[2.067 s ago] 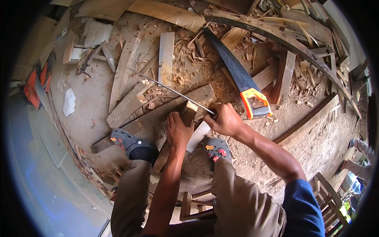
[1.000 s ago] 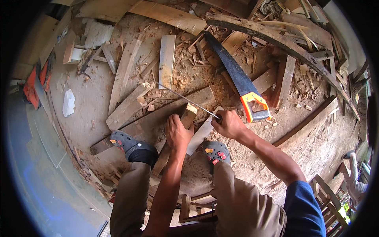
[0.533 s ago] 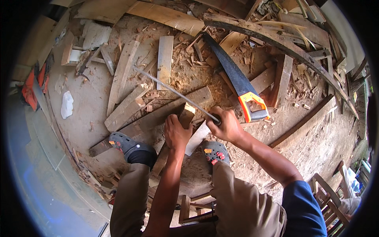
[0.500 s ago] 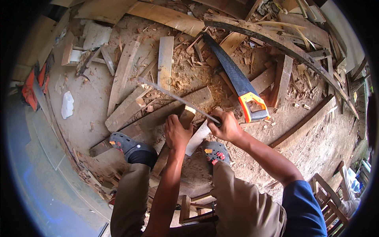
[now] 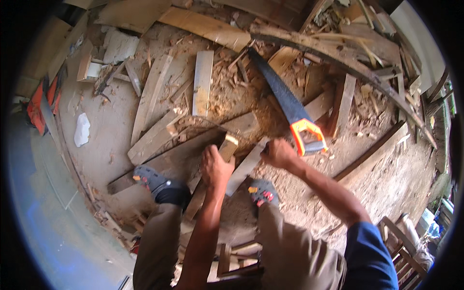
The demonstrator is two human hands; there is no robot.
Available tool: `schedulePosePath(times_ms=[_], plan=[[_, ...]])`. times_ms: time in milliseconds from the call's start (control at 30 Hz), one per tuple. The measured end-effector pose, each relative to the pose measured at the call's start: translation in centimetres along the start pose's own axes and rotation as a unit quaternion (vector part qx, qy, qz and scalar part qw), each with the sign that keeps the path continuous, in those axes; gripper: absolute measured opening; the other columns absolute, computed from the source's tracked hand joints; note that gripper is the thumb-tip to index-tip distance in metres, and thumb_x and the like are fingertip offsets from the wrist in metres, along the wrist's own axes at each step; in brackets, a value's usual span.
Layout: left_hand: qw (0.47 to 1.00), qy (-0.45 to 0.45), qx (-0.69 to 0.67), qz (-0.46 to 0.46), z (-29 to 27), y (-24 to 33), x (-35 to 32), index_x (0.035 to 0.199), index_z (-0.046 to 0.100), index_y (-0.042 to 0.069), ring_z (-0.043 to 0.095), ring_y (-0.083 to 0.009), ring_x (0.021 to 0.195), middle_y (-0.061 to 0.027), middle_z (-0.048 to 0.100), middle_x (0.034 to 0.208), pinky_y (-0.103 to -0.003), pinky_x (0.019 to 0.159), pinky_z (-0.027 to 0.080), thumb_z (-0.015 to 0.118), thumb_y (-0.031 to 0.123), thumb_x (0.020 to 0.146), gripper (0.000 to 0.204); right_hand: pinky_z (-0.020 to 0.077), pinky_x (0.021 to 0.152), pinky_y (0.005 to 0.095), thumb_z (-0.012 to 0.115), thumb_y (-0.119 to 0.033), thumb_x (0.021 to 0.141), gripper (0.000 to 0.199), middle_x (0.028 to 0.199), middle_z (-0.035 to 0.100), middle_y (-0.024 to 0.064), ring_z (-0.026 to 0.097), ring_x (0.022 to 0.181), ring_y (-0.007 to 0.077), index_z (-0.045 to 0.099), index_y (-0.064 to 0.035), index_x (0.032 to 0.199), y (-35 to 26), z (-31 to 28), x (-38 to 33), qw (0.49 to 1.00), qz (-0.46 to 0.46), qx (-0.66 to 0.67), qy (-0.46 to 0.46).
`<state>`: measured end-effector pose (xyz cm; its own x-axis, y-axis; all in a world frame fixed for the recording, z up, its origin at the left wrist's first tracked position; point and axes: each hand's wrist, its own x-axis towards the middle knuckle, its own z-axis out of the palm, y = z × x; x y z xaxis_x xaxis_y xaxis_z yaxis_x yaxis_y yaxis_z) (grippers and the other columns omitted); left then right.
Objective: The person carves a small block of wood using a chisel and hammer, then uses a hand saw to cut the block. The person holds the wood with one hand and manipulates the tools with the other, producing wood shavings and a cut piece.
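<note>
Wooden block (image 5: 227, 146), upright end pale, steadied under my left hand (image 5: 216, 166), which clamps its top; my right hand (image 5: 278, 153) is fisted just beside it, its tool blurred; orange-handled handsaw (image 5: 289, 107) lies on sawdust beyond; planks (image 5: 202, 82) scattered around
</note>
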<state>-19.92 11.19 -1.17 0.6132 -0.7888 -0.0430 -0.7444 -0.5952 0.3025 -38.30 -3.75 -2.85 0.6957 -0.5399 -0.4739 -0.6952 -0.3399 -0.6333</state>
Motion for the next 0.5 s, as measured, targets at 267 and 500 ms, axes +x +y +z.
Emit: schedulePosePath(times_ms=[267, 500], plan=[[1.0, -0.002, 0.004, 0.002, -0.4, -0.2, -0.5, 0.105, 0.051, 0.0, 0.06, -0.0432, 0.102, -0.0221, 0.059, 0.102, -0.052, 0.086, 0.05, 0.082, 0.026, 0.074, 0.052, 0.0574, 0.074, 0.0497, 0.068, -0.024, 0.085, 0.029, 0.079, 0.069, 0.0278, 0.071, 0.08, 0.0448, 0.071, 0.0049, 0.091, -4.9, -2.6, -0.9, 0.994, -0.007, 0.105, -0.018], [1.0, -0.006, 0.015, -0.015, -0.2, -0.5, -0.2, 0.106, 0.051, 0.001, 0.06, -0.0405, 0.105, -0.02, 0.059, 0.105, -0.05, 0.089, 0.051, 0.086, 0.026, 0.071, 0.056, 0.0575, 0.071, 0.047, 0.07, -0.027, 0.086, 0.032, 0.074, 0.068, 0.0272, 0.071, 0.073, 0.0414, 0.069, 0.0053, 0.089, -6.1, -3.5, 0.0, 0.995, -0.026, 0.092, 0.012]])
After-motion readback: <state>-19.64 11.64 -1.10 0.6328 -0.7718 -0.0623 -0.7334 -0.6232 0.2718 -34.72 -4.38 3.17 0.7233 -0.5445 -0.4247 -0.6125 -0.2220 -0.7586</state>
